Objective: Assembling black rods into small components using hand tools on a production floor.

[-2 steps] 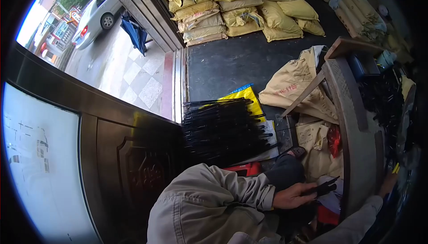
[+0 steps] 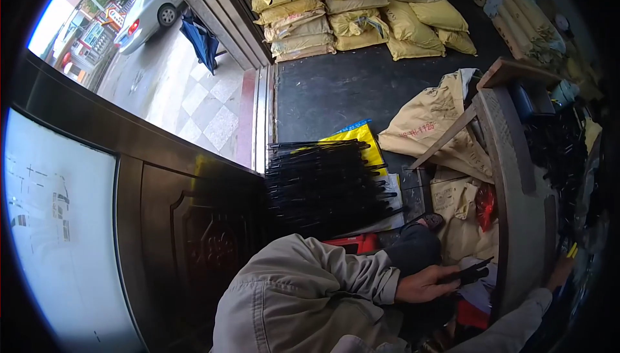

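Note:
My left hand (image 2: 423, 284) is closed around a few slender black rods (image 2: 476, 271), which stick out past its fingers to the right. Below that hand lie a pale sheet (image 2: 485, 286) and something red. My right hand (image 2: 560, 274) reaches past the upright wooden board (image 2: 520, 237) to its far side. Its fingers are in shadow there, close to a small yellow piece (image 2: 572, 250). Behind the board is a dark heap of small black parts (image 2: 557, 143). On the floor ahead of my left arm lies a big stack of long black rods (image 2: 326, 188).
A yellow sheet (image 2: 361, 137) lies beneath the rod stack, with a red object (image 2: 352, 243) in front of it. Brown paper sacks (image 2: 433, 121) lean by the board. Filled yellow sacks (image 2: 361, 20) are piled at the back. A wooden door (image 2: 194, 224) and doorway are leftward.
The whole view has shifted slightly, so the background sits a little farther right. My left hand keeps its hold on the black rods; my right hand has barely moved.

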A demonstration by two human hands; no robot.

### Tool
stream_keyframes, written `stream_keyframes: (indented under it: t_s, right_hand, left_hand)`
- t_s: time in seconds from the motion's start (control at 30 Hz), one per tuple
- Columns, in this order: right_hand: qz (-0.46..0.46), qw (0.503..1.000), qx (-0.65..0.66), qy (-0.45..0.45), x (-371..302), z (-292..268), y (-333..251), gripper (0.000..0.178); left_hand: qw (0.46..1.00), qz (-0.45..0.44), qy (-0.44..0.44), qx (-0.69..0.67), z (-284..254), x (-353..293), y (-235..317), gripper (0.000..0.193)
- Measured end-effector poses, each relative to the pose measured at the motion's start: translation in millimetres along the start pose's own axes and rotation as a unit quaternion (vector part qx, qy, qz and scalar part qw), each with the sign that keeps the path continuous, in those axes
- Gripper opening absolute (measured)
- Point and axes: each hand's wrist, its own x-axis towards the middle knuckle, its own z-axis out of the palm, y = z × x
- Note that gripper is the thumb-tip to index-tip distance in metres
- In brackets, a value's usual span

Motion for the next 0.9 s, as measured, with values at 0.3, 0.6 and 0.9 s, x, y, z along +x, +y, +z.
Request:
stream_keyframes:
  t_s: [0.3,0.6,0.9]
  right_hand:
    - [0.005,0.995,-0.085,-0.045,10.0,12.5,-7.6,0.042]
    - [-0.056,0.996,-0.07,0.017,15.1,29.5,3.7,0.044]
    - [-0.023,0.982,-0.184,0.045,-1.7,8.3,8.1,0.038]
  left_hand:
    - [1.0,0.022,0.015,0.011,-10.9,-2.5,9.9,0.019]
    - [0.998,0.047,0.008,0.029,-12.0,2.0,4.2,0.022]
    - [0.997,0.043,0.045,0.034,-3.5,-14.7,19.9,0.022]
